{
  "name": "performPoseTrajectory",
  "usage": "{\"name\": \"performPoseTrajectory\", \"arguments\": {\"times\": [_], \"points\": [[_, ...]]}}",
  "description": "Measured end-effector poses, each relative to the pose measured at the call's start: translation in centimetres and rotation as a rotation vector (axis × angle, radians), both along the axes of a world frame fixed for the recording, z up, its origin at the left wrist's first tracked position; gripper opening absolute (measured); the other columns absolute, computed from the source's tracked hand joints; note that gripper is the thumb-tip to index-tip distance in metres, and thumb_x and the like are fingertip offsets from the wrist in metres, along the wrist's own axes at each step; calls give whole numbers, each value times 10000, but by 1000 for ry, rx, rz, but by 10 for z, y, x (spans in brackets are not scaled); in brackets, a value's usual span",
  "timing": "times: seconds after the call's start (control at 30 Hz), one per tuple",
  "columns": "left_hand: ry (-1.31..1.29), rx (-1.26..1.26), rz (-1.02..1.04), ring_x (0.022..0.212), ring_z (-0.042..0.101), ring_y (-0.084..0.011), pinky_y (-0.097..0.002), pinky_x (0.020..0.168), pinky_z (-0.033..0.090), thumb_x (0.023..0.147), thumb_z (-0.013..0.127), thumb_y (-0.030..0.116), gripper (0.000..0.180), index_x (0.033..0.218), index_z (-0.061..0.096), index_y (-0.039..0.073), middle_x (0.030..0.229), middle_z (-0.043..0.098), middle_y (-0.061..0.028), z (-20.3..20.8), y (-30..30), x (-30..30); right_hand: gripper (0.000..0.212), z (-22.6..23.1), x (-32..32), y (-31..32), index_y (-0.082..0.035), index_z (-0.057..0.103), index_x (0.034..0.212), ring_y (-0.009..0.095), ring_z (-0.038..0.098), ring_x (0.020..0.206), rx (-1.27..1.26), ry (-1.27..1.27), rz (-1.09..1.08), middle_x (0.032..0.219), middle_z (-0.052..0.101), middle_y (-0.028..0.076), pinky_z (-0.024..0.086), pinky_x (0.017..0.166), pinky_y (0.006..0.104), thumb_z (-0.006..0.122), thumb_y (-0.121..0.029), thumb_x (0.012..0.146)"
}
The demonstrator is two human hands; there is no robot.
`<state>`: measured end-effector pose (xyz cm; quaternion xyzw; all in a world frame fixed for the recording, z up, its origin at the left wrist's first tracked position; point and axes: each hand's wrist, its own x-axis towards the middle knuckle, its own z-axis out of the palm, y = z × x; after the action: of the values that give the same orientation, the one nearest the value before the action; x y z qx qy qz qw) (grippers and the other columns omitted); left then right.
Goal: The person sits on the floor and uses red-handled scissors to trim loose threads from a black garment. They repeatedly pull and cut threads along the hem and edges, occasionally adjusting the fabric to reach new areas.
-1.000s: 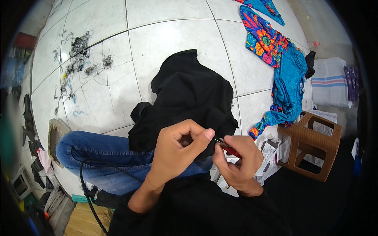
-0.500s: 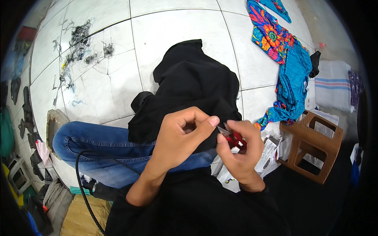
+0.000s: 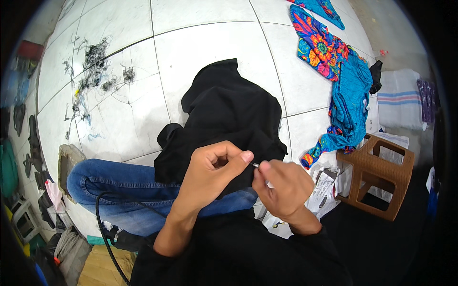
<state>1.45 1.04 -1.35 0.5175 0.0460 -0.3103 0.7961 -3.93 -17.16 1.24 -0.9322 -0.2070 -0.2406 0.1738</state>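
A black cloth garment lies bunched over my lap and spreads onto the floor ahead. My left hand is closed, thumb and forefinger pinched on the garment near its closest edge; the pinched bit itself is hidden. Just right of those fingertips, my right hand is closed around small red-handled thread snips. Only a bit of the snips' metal shows now, by the left thumb, since the back of the right hand covers the rest.
Loose thread scraps litter the white tiles at far left. Bright floral and teal clothing lies at right, above a brown plastic stool. White plastic packaging sits beside my right hand. A black cord crosses my jeans.
My right hand has turned over, its back now upward, hiding the red handles that showed before. Both hands sit slightly lower and further left in view, as the whole view has shifted a little.
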Motion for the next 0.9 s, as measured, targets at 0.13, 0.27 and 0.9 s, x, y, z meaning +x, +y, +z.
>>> {"name": "performPoseTrajectory", "arguments": {"times": [0.13,0.27,0.9], "points": [[43,-38,-47,668,465,7,-201,589,342,1003,744,180,221,865,734,8,737,625,59,-4,2,1,384,-5,11,-8,-96,697,1170,122,559,561,-160,-250,117,876,681,36,390,473,228,823,-51,810],[44,-92,-14,672,466,6,-202,590,342,1005,741,183,226,857,735,12,739,624,59,-10,-2,-1,413,5,5,-3,-20,684,1174,164,662,599,339,230,2,891,711,79,460,480,270,836,-6,790],[-17,-64,-12,693,506,2,-199,606,379,1003,743,175,220,871,738,-1,747,642,50,-5,-3,-2,353,11,6,-9,-70,713,1142,115,560,567,-37,3,92,882,674,50,370,475,240,813,-66,803]]}}
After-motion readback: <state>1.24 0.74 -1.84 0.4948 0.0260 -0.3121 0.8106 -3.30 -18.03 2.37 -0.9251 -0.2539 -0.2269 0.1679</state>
